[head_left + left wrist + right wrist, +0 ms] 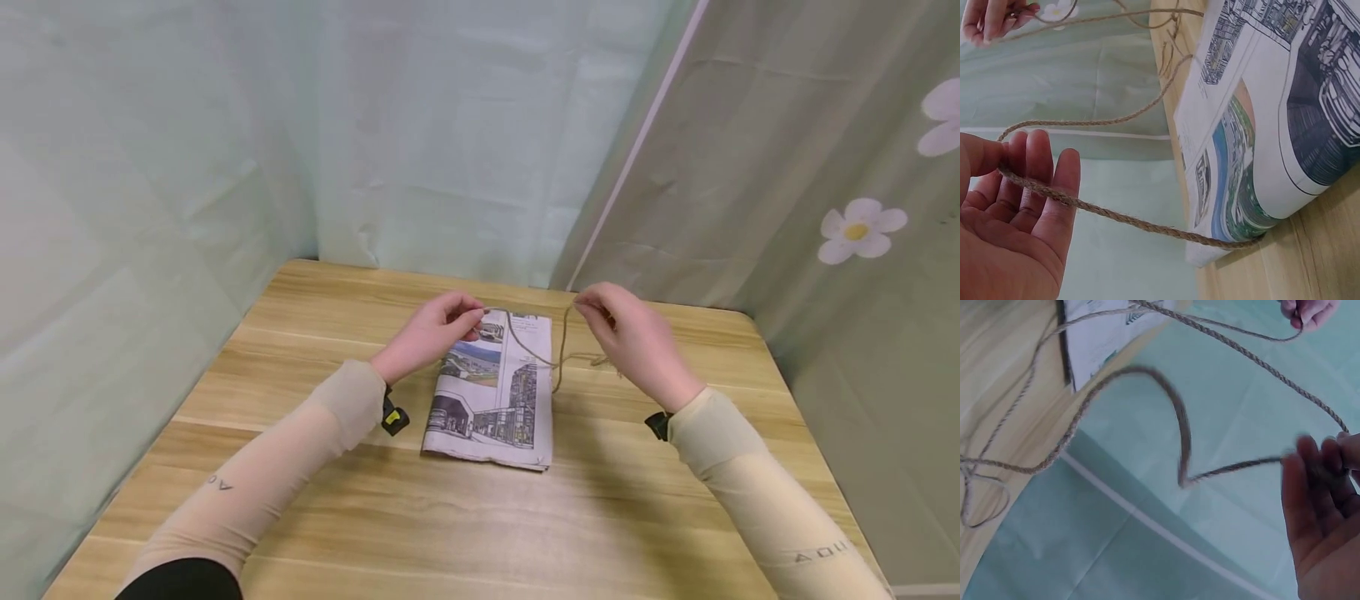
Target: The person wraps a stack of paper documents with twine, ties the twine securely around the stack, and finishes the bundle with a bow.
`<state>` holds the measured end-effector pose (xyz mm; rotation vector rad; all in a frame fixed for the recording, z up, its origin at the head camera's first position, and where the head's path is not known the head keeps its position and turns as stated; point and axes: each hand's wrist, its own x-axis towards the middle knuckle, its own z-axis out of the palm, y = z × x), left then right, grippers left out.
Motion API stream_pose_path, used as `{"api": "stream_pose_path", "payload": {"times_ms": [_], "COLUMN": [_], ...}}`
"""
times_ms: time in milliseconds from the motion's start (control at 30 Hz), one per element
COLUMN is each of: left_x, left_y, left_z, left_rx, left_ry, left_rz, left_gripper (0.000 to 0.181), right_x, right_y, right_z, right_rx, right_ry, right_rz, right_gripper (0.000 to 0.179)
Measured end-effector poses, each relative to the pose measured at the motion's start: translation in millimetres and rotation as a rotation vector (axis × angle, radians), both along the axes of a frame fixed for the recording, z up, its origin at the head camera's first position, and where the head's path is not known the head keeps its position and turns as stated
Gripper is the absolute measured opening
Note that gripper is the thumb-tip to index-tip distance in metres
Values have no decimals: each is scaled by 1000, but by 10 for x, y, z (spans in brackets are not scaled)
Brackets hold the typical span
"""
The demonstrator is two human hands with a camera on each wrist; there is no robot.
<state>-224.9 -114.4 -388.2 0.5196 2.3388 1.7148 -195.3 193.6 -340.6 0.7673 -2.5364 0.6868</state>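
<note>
A folded newspaper point(487, 400) lies on the table, printed with building drawings and a coloured picture. Brown twine point(1129, 219) runs from under the newspaper's edge up to my left hand point(438, 329), which pinches it between thumb and forefinger above the paper's far left side. From there the twine sags across the newspaper toward the right. My right hand point(633, 337), raised to the right of the newspaper, pinches another stretch of the twine point(1266, 369). In the right wrist view, a loose length trails from this hand down to the table.
The wooden table point(337, 517) has its far edge close to a pale green curtain point(465, 150). On the right hangs a curtain with white flowers point(862, 231). Loose loops of twine point(985, 500) rest on the table right of the newspaper.
</note>
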Motion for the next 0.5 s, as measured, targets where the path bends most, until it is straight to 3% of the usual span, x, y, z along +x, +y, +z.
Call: {"api": "stream_pose_path", "payload": {"times_ms": [233,500], "left_x": [-32,-40], "left_y": [56,116], "left_z": [13,21], "left_rx": [-3,16], "left_ry": [-13,-32], "left_rz": [-10,-46], "left_gripper": [23,22], "right_x": [-136,-236], "right_y": [-162,-352], "right_z": [12,-13], "right_rx": [-30,23], "right_ry": [12,90], "right_rz": [53,141], "right_gripper": [10,11]}}
